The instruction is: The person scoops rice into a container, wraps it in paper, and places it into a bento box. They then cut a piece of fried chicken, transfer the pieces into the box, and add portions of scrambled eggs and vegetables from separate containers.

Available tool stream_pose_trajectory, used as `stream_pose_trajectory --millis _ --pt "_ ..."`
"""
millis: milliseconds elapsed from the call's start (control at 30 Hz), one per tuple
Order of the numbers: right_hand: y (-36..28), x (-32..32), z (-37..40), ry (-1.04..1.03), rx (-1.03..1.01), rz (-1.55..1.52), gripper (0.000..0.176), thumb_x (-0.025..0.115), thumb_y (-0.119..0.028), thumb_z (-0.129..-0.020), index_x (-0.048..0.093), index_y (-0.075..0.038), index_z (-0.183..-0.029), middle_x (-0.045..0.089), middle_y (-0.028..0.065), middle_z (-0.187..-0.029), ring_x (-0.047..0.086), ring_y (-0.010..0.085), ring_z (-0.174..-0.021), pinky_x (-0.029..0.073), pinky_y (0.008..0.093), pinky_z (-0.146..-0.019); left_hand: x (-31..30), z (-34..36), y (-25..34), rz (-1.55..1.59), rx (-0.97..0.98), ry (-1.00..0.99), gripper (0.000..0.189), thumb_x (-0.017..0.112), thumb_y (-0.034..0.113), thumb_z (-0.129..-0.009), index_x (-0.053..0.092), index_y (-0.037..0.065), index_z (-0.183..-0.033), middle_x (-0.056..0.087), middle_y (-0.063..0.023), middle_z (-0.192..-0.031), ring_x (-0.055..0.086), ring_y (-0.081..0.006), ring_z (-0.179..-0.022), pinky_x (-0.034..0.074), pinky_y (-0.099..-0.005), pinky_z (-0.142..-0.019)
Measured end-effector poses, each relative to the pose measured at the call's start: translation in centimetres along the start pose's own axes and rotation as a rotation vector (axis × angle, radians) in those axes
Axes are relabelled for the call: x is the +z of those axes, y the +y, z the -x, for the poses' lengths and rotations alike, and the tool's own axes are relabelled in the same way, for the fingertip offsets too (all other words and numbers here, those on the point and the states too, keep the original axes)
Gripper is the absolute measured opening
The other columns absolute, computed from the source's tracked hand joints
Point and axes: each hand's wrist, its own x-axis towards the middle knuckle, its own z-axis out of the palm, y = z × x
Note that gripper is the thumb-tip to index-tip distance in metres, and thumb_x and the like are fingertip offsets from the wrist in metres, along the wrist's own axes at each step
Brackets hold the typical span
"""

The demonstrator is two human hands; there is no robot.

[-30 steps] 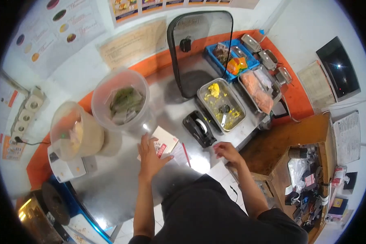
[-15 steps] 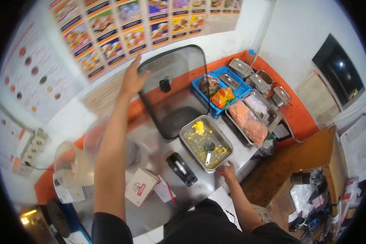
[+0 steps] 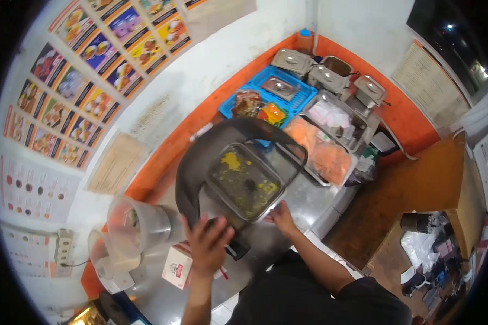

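Note:
A dark see-through mesh cover (image 3: 192, 170) with a black rim slants over a metal tray (image 3: 245, 215) that holds yellow food bits. Blurred by motion, my left hand (image 3: 207, 244) has its fingers spread at the near left edge of the cover; no object shows in it. My right hand (image 3: 281, 216) is at the tray's near right corner, fingers bent against the rim. A dark object (image 3: 237, 249) lies on the metal table, partly hidden behind my left hand.
A blue basket (image 3: 303, 103) with food packs, lidded steel containers (image 3: 293, 60) and a tray of orange packs (image 3: 331, 162) stand at the back right. At the left are clear plastic tubs (image 3: 152, 230) and a white box (image 3: 177, 266). A wooden box (image 3: 444, 179) stands right.
The cover has come down from upright to over the tray. My left hand has moved down toward me. My right hand remains at the tray's corner, and the view has turned.

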Motion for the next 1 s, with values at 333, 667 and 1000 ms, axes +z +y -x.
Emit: stream_pose_trajectory --millis 333,667,1000 --pt "-11.1 -2.7 7.2 0.121 0.251 -0.634 0.055 0.041 -0.044 -0.105 0.038 -0.004 -0.143 0.048 0.0232 -0.135 0.054 0.0394 -0.122 0.044 0.0491 -0.106 11.5 12.3 8.3 0.0 -0.225 -0.594 0.042 0.058 0.012 -0.087 0.061 0.006 -0.129 0.045 -0.0118 -0.15 0.038 -0.0296 -0.143 0.022 -0.0633 -0.115" --pt "-8.8 0.4 8.3 0.133 -0.22 0.129 0.021 0.055 -0.024 -0.101 0.06 -0.007 -0.113 0.064 0.0058 -0.102 0.062 0.0176 -0.09 0.052 0.0334 -0.079 2.7 20.7 10.8 0.304 -0.658 -0.359 0.033 0.063 0.003 -0.082 0.067 0.008 -0.114 0.067 -0.014 -0.104 0.067 -0.0345 -0.087 0.056 -0.0427 -0.076" --pt "0.1 29.9 27.4 -0.936 -0.407 0.442 0.03 0.058 -0.023 -0.103 0.052 -0.007 -0.079 0.048 -0.0009 -0.063 0.044 0.0057 -0.055 0.035 0.0234 -0.051 -13.9 47.0 30.7 -0.003 -1.573 0.251 0.021 0.062 0.021 -0.096 0.071 0.006 -0.107 0.072 -0.01 -0.096 0.07 -0.0259 -0.083 0.056 -0.0327 -0.07"
